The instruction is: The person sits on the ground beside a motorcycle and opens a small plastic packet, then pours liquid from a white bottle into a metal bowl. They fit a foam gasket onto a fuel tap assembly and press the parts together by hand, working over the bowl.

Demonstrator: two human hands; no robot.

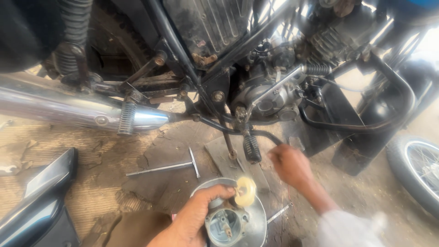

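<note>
At far left we see a dark glossy body panel cut off by the frame edge, and above it the chrome exhaust pipe, its rear end out of view. On the dirt floor lies a T-handle wrench. Our left hand grips the carburetor body over a round metal pan, fingertips pinching a pale yellow float; the pan's left rim hides behind the hand. Our right hand reaches toward the black footpeg, its fingers curled away from us, so we cannot tell what they hold. A spoked wheel is cropped at right.
</note>
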